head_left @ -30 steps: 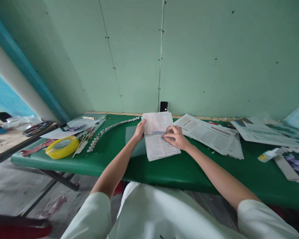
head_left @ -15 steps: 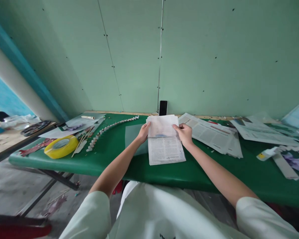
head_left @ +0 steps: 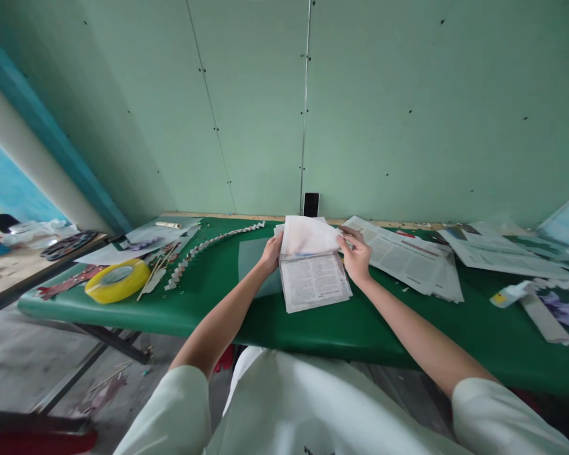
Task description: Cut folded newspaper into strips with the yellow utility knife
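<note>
A folded newspaper (head_left: 313, 281) is held in front of me over the green table, its printed lower part facing up. My left hand (head_left: 271, 254) is closed on its left edge, thumb on top. At the upper right, my right hand (head_left: 355, 254) pinches the corner of a pale upper layer, which bulges up from the sheets beneath. Some of the right fingers are bent behind the paper. A phone (head_left: 312, 205) leans upright against the wall just beyond the newspaper.
On the left lie a yellow tape roll (head_left: 117, 280), thin sticks and a folded-paper chain (head_left: 203, 246). More newspaper sheets (head_left: 408, 259) spread to the right, near a small glue bottle (head_left: 509, 294) and crumpled purple paper (head_left: 566, 309). The green table (head_left: 208, 309) meets the wall at the back.
My right hand has shifted its grip at the newspaper's right edge and lifted the upper layer, which now bulges. My left hand stays at the left edge.
</note>
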Demonstrator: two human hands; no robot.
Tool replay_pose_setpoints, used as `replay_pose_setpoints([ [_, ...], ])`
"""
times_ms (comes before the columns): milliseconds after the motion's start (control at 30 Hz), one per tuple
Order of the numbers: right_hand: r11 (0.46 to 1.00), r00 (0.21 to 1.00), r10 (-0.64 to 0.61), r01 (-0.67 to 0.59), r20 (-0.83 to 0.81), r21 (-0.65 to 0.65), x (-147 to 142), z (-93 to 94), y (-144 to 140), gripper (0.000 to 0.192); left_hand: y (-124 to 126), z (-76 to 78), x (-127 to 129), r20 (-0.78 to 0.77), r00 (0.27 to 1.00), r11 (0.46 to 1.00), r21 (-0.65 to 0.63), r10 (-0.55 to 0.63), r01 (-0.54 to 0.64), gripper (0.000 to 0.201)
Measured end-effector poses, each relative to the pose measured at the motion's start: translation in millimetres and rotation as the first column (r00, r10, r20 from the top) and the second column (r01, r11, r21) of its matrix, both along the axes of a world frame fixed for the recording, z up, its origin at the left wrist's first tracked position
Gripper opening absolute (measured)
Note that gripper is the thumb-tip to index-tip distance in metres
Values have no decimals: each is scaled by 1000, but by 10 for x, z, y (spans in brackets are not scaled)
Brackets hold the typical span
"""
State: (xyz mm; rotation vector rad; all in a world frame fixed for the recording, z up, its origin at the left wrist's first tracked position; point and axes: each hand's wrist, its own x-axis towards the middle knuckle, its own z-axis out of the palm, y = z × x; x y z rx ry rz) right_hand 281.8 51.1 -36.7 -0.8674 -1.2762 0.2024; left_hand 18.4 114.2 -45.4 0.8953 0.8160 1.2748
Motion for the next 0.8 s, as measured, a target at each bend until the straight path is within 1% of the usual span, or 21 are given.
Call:
replay_pose_setpoints([
  [33,999,999,41,-41,4,-8,24,7,0,32,14,-3,-4,-2,1000,1000,4,9,-9,38],
  [100,984,987,160,-158,18,-77,89,12,6,36,42,-8,-16,-9,999,999,13,42,-42,34],
  [167,946,957,288,-278,37,-166,162,17,10,43,64,-4,-38,-1,997,997,10,77,-77,33],
  [267,864,887,460,-434,50,-256,233,55,-17,61,78,20,-81,24,994,994,3,111,-111,38],
  [333,783,815,574,-519,78,-343,234,95,-54,72,71,45,-102,1,993,993,6,122,-122,41],
  [367,744,779,619,-542,97,-391,221,110,-71,76,64,57,-107,-23,992,992,14,124,-124,40],
  [400,718,756,644,-545,117,-433,202,118,-81,77,53,69,-108,-47,991,992,27,122,-121,40],
  [433,718,754,641,-524,141,-458,178,116,-81,75,40,81,-107,-66,991,992,48,117,-114,39],
  [467,746,776,607,-482,172,-459,153,103,-68,71,26,92,-103,-79,991,992,73,110,-105,40],
  [500,795,813,543,-418,208,-439,131,81,-42,64,12,102,-97,-87,991,991,99,103,-94,41],
  [567,897,900,356,-252,253,-364,99,20,41,50,-16,119,-86,-103,991,988,136,82,-68,44],
  [600,924,930,273,-183,245,-336,92,-12,91,51,-29,127,-81,-114,991,988,145,68,-51,45],
  [633,932,951,225,-146,211,-332,89,-40,137,58,-39,134,-78,-127,990,988,149,53,-34,46],
  [667,921,961,223,-154,161,-358,89,-61,176,65,-47,140,-76,-143,989,988,151,38,-16,47],
  [700,892,961,261,-201,96,-406,89,-75,203,68,-53,146,-76,-158,987,988,152,23,1,47],
  [733,842,945,325,-280,20,-462,89,-80,216,68,-58,151,-77,-172,985,988,152,10,16,47],
  [800,705,881,444,-457,-165,-542,79,-70,201,60,-63,159,-85,-190,982,988,151,-2,31,47],
])
